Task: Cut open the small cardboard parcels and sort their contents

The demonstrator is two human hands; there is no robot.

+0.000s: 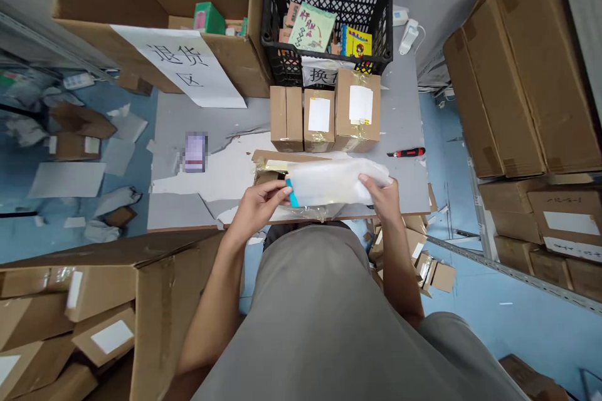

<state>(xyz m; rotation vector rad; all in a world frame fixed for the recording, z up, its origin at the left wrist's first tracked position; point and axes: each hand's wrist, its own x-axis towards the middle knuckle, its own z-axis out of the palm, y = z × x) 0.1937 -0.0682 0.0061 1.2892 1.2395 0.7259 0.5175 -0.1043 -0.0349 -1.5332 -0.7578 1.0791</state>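
Observation:
A white, translucent wrapped packet (329, 182) with a bright blue end is stretched between my hands above the table's front edge. My left hand (263, 203) pinches it at the blue end. At the other end, the fingers and thumb of my right hand (383, 194) grip the white wrap. What the wrap contains is hidden. Under and behind the packet lies an opened cardboard box (268, 166) with clear tape on it, mostly covered. Three closed cardboard boxes stand in a row just beyond, the largest (360, 135) on the right.
A red and black box cutter (408, 152) lies on the right of the table. A black crate (282, 62) with booklets and a large carton (226, 66) stand at the back. Left of me is a big carton (164, 313) of boxes; shelving with cartons (508, 94) rises on the right.

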